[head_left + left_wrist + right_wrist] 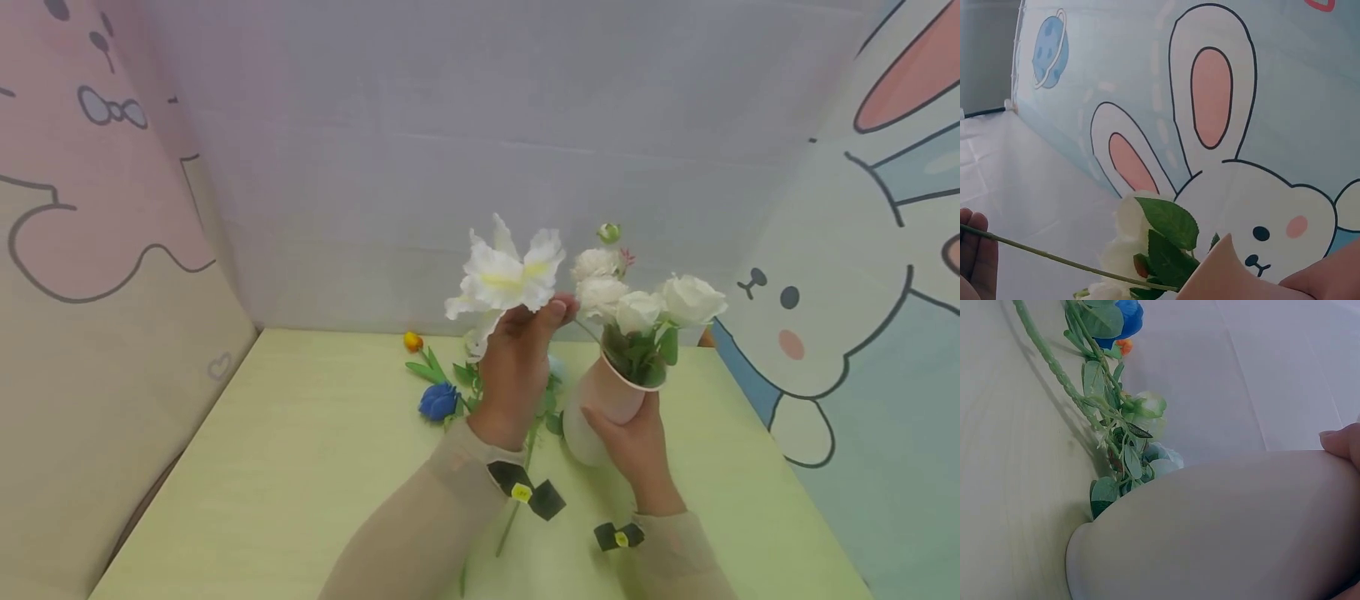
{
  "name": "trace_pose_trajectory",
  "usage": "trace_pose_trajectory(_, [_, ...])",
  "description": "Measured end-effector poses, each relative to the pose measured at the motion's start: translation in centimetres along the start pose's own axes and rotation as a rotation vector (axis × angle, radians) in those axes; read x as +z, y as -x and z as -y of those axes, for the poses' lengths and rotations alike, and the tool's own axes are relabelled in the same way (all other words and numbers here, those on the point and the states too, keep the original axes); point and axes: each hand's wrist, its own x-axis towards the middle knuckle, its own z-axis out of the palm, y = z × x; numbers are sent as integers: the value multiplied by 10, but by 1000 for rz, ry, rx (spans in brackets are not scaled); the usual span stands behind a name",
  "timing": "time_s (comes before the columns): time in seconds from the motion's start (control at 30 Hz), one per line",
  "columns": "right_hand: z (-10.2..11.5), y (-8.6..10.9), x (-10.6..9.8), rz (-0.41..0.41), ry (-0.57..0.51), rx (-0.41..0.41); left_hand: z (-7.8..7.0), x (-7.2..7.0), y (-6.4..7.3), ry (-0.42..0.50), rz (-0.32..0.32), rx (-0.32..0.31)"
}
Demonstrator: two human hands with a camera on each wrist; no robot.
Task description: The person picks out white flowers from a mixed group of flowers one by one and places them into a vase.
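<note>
My left hand (517,367) pinches the stem of a large white flower (504,271) with yellow at its centre, just below the petals. In the left wrist view the green stem (1072,262) runs from the fingers to the vase's mouth, where its end is hidden. My right hand (637,450) grips the side of a pale pink vase (588,408), thumb toward me. White roses (690,300) and paler round blooms (600,293) with green leaves stand in the vase. Its smooth wall (1222,531) fills the lower right wrist view.
Left of the vase, a blue flower (438,402), an orange-yellow tulip (412,341) and leafy green stems lie on the pale yellow table (300,467). A grey-white cloth wall (450,150) closes off the back. Printed cartoon panels (840,333) stand at both sides.
</note>
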Motion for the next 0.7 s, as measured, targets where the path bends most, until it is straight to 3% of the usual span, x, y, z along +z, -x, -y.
trace_pose_trajectory(0.13, [0,0,0,-1,11,0,3,0,3,-191,47,29])
trace_pose_trajectory(0.2, [1,0,0,-5,10,2,7,-1,4,-347,97,148])
trace_pose_trajectory(0.3, [0,0,0,-9,8,6,16,-2,6,-598,132,414])
trace_pose_trajectory(0.33, [0,0,0,-9,5,7,18,-1,6,-655,129,488])
trace_pose_trajectory(0.37, [0,1,0,-8,1,6,21,0,5,-669,122,522])
trace_pose_trajectory(0.43, [0,1,0,-4,-6,6,24,5,2,-605,129,436])
trace_pose_trajectory(0.53, [2,1,0,-2,-17,8,26,13,-1,-391,133,158])
trace_pose_trajectory(0.6, [2,1,0,0,-19,11,29,18,-3,-305,121,15])
trace_pose_trajectory(0.7, [2,1,0,2,-18,16,34,22,-3,-280,133,-45])
